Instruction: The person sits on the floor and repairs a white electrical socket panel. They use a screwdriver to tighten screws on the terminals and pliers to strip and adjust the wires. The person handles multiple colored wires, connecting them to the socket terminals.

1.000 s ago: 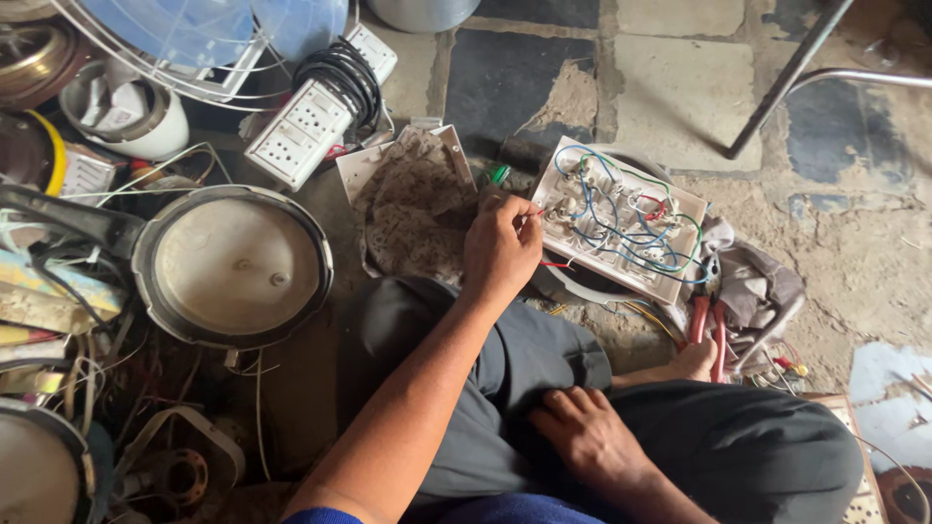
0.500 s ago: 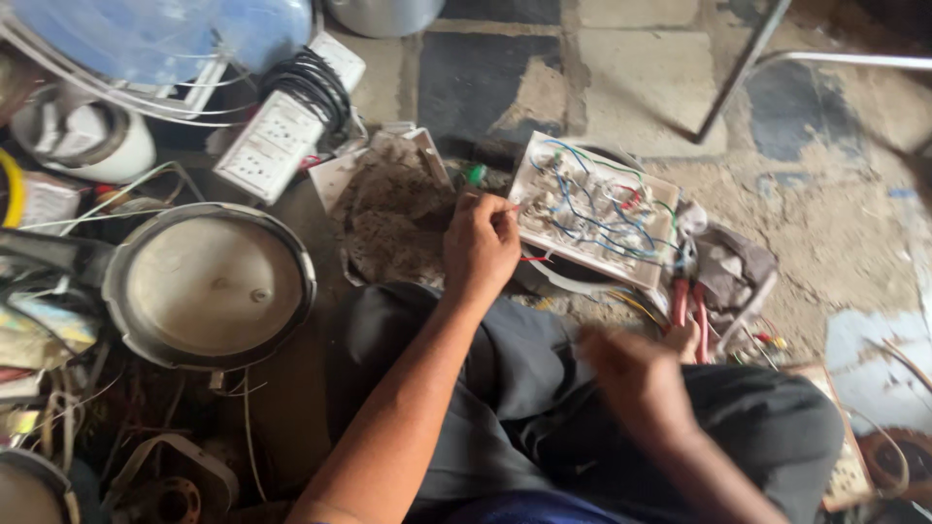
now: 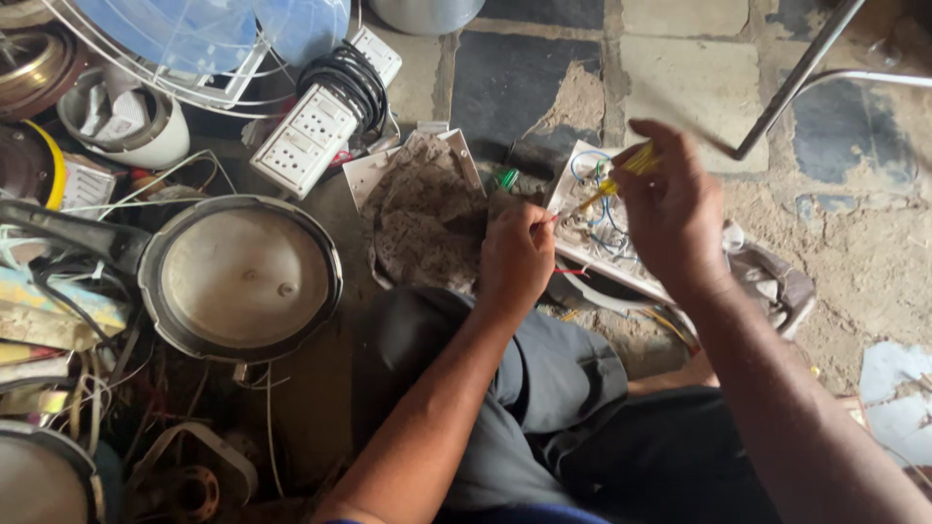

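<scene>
**Yellow screwdriver over a board of wires**

Yellow and see-through, the thin plastic-handled screwdriver (image 3: 614, 180) sits in the right hand (image 3: 672, 215). That hand is closed around the handle and holds it up above the white switch board with coloured wires (image 3: 594, 231). The metal tip slants down toward the left hand (image 3: 515, 260).

The left hand is pinched nearly shut at the near-left edge of the board. It seems to hold a thin wire end, but that is too small to see well. Both hands are close together, with only a small gap between them.

The board lies on the floor, just in front of the person's bent knee. To its left, touching or almost touching, is a dusty grey piece of card (image 3: 423, 225). Further left sits a round metal pressure cooker lid with a black handle (image 3: 241, 277). A white power strip with a black coiled cord (image 3: 320, 126) lies behind it, near the edge of a blue fan in a wire cage (image 3: 194, 44).

The left side is crowded with stuff. The stone floor (image 3: 680, 68) behind the board has more open room.
</scene>
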